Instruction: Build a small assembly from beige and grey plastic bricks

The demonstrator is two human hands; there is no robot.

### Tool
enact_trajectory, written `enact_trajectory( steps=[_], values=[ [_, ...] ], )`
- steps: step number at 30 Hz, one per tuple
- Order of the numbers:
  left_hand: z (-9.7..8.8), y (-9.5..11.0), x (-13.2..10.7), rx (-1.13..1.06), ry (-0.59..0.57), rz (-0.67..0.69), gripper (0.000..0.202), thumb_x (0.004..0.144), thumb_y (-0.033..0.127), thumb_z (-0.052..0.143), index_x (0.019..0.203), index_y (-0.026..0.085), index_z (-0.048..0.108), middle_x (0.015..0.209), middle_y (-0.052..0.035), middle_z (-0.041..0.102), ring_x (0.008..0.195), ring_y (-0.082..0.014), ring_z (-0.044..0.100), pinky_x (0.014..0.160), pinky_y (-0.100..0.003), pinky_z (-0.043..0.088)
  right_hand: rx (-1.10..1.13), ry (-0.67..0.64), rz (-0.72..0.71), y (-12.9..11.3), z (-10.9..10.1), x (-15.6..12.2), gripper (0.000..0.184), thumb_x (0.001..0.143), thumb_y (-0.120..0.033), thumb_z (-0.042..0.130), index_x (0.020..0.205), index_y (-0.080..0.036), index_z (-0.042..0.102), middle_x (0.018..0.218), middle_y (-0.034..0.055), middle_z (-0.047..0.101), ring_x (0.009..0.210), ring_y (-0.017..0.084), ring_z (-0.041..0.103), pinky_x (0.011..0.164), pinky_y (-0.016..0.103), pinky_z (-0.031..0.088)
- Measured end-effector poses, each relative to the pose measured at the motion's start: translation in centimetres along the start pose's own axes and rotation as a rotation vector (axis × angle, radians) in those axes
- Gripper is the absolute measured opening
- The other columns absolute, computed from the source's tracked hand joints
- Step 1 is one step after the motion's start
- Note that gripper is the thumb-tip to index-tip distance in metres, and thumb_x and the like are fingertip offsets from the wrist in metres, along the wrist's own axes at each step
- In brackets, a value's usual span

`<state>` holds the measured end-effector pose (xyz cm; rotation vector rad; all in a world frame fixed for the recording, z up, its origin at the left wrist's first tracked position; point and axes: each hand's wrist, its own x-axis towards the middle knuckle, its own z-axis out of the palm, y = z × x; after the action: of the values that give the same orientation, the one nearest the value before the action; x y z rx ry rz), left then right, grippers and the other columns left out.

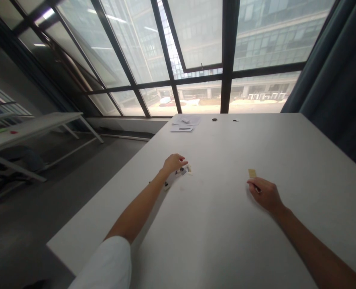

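Note:
My left hand rests on the white table with its fingers curled over a row of small parts, some dark and some pale; whether it grips one is hidden. My right hand lies closed on the table to the right, with a thin dark item poking out by its fingers. A small tan ridged piece lies just beyond its fingertips, apart from the hand.
Sheets of paper and two small dark discs lie at the table's far edge, by the large windows. Another white table stands to the left across grey floor. A dark curtain hangs at the right.

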<state>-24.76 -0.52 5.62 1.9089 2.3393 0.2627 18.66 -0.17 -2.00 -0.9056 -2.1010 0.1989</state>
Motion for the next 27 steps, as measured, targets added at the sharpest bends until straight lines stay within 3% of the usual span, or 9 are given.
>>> enact_trajectory(
  steps=[7,15,20,24,27],
  values=[
    [1.1,2.1,0.1,0.122,-0.04,-0.052,0.036,0.077,0.055,0.067,0.091,0.023,0.079,0.099,-0.0091,0.076,0.101,-0.0242,0.067,0.084,-0.028,0.05,0.024,0.01,0.004,-0.2,0.1,0.1,0.023,0.088,-0.028,0.051,0.082,-0.021,0.071,0.083,0.0067,0.075,0.077,0.02,0.071,0.079,0.032,0.055],
    [1.3,2.9,1.1,0.143,-0.111,-0.087,0.026,0.067,0.04,0.074,0.084,0.021,0.079,0.09,-0.012,0.075,0.089,-0.0264,0.07,0.077,-0.032,0.054,0.025,0.011,0.075,0.0,0.2,0.0,0.026,0.09,-0.031,0.049,0.085,-0.02,0.072,0.087,0.008,0.075,0.08,0.021,0.071,0.081,0.034,0.055],
    [0.5,2.9,2.0,0.124,-0.147,-0.097,0.025,0.063,0.038,0.077,0.08,0.02,0.078,0.084,-0.0099,0.075,0.082,-0.0247,0.07,0.074,-0.031,0.054,0.038,0.002,0.083,-0.1,0.2,0.1,0.026,0.09,-0.03,0.048,0.085,-0.02,0.072,0.088,0.0077,0.075,0.082,0.021,0.07,0.084,0.034,0.054],
    [-0.7,3.7,1.9,0.088,-0.109,-0.074,0.027,0.068,0.039,0.073,0.087,0.021,0.078,0.09,-0.0074,0.076,0.087,-0.023,0.07,0.077,-0.029,0.053,0.052,0.02,0.056,-0.2,0.3,0.2,0.025,0.09,-0.029,0.049,0.084,-0.02,0.072,0.086,0.0071,0.075,0.079,0.02,0.07,0.08,0.032,0.054],
    [-0.7,5.8,0.9,0.006,-0.017,0.026,0.029,0.076,0.042,0.068,0.096,0.023,0.076,0.099,-0.0041,0.076,0.094,-0.0208,0.068,0.084,-0.028,0.052,0.052,0.003,0.069,-0.3,0.3,0.3,0.026,0.09,-0.029,0.048,0.085,-0.02,0.072,0.085,0.0071,0.075,0.077,0.019,0.069,0.078,0.032,0.054]
  ],
)
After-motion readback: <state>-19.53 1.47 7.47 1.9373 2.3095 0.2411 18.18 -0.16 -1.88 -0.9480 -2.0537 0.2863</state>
